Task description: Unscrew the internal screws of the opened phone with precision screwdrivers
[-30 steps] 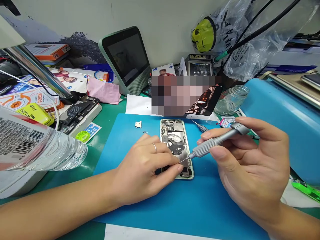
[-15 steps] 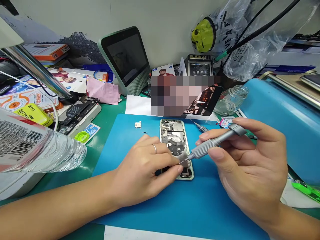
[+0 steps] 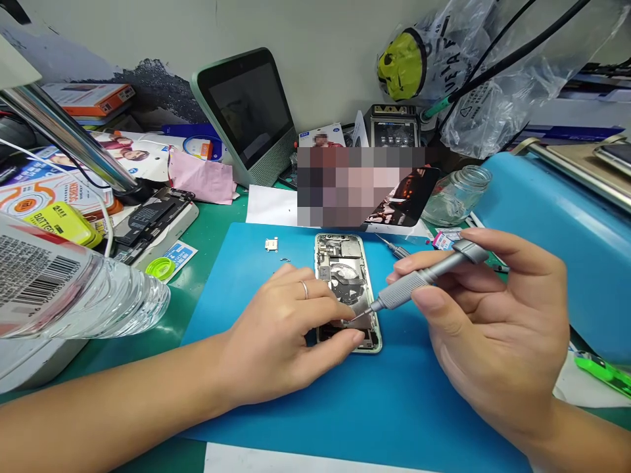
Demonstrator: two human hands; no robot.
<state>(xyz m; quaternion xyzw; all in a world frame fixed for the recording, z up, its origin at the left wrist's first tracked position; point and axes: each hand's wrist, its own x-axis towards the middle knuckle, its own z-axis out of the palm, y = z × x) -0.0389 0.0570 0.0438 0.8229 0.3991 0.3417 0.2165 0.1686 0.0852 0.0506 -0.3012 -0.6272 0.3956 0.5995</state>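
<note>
An opened smartphone (image 3: pixel 349 282) lies on a blue mat (image 3: pixel 404 401), with its inner parts exposed. My left hand (image 3: pixel 286 332), wearing a ring, rests across the phone's lower left side. Its thumb and index finger stand apart around the tip of a grey precision screwdriver (image 3: pixel 407 290). My right hand (image 3: pixel 503 328) grips this screwdriver at a slant, one finger on its end cap. The tip points down over the lower part of the phone; whether a screw sits there is too small to tell. A small metal piece (image 3: pixel 271 244) lies left of the phone.
A water bottle (image 3: pixel 73 282) juts in at the left, near another opened phone (image 3: pixel 152 223). Behind the mat stand a smart display (image 3: pixel 251 118) and a glass jar (image 3: pixel 458 194). A second screwdriver (image 3: pixel 394 247) lies beyond the phone. A blue case (image 3: pixel 552 249) flanks my right hand.
My left thumb and index finger have parted at the screwdriver tip. The tip has shifted slightly left. My right hand keeps its grip, nearly in the same place.
</note>
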